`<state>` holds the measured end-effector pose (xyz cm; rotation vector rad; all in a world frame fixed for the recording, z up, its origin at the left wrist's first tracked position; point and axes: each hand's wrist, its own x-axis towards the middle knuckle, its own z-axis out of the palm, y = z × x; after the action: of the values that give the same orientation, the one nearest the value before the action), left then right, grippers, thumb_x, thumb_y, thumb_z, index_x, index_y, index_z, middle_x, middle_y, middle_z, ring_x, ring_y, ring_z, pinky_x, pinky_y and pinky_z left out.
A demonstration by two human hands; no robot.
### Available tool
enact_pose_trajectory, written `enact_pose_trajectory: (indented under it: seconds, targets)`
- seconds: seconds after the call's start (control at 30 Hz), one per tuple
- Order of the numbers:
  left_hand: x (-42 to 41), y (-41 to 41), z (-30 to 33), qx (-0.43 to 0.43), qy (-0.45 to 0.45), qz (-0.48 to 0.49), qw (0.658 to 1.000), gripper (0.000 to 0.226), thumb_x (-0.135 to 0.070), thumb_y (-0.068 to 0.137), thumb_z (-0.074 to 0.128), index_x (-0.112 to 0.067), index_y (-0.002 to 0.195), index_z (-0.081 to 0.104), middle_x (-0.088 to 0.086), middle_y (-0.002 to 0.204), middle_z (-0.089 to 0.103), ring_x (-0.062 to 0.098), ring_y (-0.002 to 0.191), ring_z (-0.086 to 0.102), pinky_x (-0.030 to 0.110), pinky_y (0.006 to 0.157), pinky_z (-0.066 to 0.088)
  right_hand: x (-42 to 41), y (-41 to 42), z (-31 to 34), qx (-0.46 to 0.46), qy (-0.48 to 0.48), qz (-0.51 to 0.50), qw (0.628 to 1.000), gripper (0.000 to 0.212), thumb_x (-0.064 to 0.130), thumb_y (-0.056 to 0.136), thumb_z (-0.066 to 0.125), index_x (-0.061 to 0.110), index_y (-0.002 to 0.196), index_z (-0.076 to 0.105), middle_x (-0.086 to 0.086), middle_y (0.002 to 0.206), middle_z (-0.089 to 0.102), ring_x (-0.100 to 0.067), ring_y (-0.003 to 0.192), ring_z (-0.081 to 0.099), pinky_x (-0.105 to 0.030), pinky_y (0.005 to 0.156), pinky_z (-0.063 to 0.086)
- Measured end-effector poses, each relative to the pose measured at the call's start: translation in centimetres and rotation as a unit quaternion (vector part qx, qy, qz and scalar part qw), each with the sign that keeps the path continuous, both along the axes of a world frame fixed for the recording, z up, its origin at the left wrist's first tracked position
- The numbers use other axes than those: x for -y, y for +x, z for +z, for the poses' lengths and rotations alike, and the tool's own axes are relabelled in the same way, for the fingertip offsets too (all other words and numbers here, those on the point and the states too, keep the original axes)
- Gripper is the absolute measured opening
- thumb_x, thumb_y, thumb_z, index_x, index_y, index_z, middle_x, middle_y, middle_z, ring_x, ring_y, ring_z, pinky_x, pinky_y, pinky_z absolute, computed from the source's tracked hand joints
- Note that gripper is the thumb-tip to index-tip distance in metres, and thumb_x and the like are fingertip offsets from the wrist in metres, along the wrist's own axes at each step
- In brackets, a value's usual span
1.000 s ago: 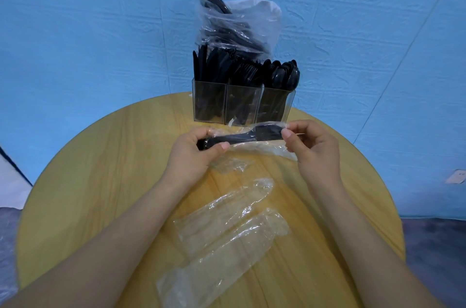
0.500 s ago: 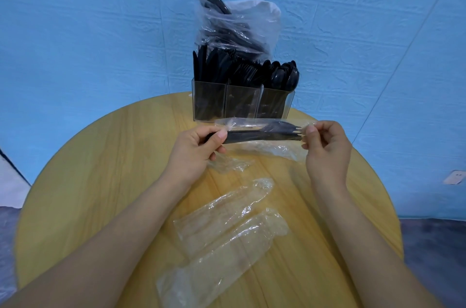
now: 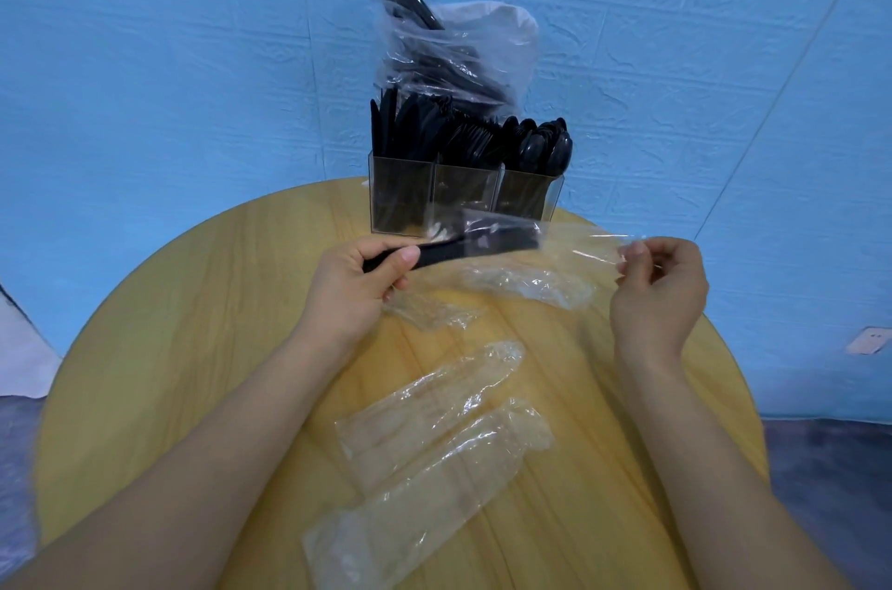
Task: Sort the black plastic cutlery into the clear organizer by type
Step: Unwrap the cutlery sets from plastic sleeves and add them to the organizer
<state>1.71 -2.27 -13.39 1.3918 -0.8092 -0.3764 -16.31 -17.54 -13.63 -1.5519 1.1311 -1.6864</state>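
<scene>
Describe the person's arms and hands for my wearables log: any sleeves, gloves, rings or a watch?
Both forearms are bare as far as the frame shows, with no sleeves in view. The left hand and right hand wear no gloves, and no rings, watch or bracelet show. Fingernails look short and unpainted.

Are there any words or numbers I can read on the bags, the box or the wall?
None: no words, numbers or signs can be read.
The clear wrappers, the clear organizer and the plastic bag show no print.
The small white plate on the wall is too blurred to tell.
</scene>
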Motion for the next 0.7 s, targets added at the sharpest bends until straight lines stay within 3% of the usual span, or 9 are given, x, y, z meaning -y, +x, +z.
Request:
enact_pose_trajectory:
  seconds: [0.17,0.3,0.37,0.47,0.53,0.6,0.7]
  targets:
    - [-0.4,2.0,0.1,-0.1,-0.079,0.119,0.985,0.007,-0.019,0.091,0.06,-0.021,0.089,0.066,-0.014,0.049,0.055,0.0,0.05,0.047,0.013,0.056,0.041,0.5,-0.4,-0.1,-0.018,0.011,-0.043,0.999,0.011,0.007,0.092,0.047,0.009,0.101,0.053,-0.003,0.086,0.058,-0.023,0.078,0.059,-0.023,0.066,0.039]
    - [-0.4,2.1,0.3,-0.117,-0.111,0.135,0.978,0.008,-0.02,0.092,0.059,-0.02,0.089,0.067,-0.014,0.051,0.055,0.002,0.054,0.047,0.016,0.059,0.042,-0.4,0.2,-0.2,-0.097,0.013,0.0,0.995,0.018,0.002,0.089,0.046,0.007,0.103,0.057,-0.005,0.087,0.059,-0.019,0.076,0.052,-0.021,0.065,0.034]
    - [-0.2,1.4,0.4,-0.099,-0.107,0.124,0.981,0.008,-0.018,0.092,0.059,-0.021,0.089,0.066,-0.014,0.051,0.056,0.002,0.053,0.048,0.014,0.058,0.044,-0.9,0.5,-0.4,-0.14,0.003,0.026,0.99,0.019,0.004,0.088,0.049,0.009,0.103,0.06,-0.003,0.092,0.059,-0.019,0.084,0.053,-0.025,0.075,0.04]
    - [0.0,0.2,0.6,-0.067,-0.092,0.098,0.989,0.008,-0.015,0.09,0.061,-0.02,0.089,0.067,-0.014,0.051,0.058,0.0,0.052,0.051,0.012,0.056,0.044,-1.8,1.2,-0.2,-0.183,-0.071,0.022,0.98,0.025,0.018,0.089,0.049,0.011,0.109,0.062,-0.001,0.107,0.054,-0.023,0.101,0.05,-0.027,0.089,0.037]
    - [0.2,-0.5,0.7,-0.05,-0.083,0.064,0.993,0.01,-0.014,0.088,0.062,-0.021,0.087,0.068,-0.013,0.053,0.059,0.0,0.053,0.052,0.012,0.055,0.045,-3.0,1.8,0.3,-0.137,-0.086,0.094,0.982,0.027,0.028,0.091,0.046,0.017,0.112,0.059,0.004,0.104,0.053,-0.018,0.093,0.053,-0.019,0.081,0.04]
    - [0.2,-1.3,0.6,-0.02,-0.07,0.021,0.997,0.011,-0.012,0.087,0.062,-0.021,0.086,0.069,-0.012,0.054,0.06,0.0,0.053,0.052,0.013,0.055,0.044,-4.3,2.6,0.9,-0.068,-0.04,0.214,0.974,0.027,0.034,0.093,0.049,0.022,0.116,0.053,0.005,0.096,0.058,-0.012,0.075,0.058,-0.016,0.067,0.045]
    - [0.3,-2.2,0.4,0.036,-0.034,-0.042,0.998,0.016,-0.009,0.088,0.061,-0.022,0.087,0.069,-0.012,0.054,0.06,0.0,0.052,0.053,0.012,0.055,0.044,-5.1,3.2,1.3,-0.004,0.005,0.307,0.952,0.018,0.018,0.096,0.052,0.011,0.113,0.052,0.0,0.076,0.059,-0.007,0.056,0.055,-0.019,0.054,0.046]
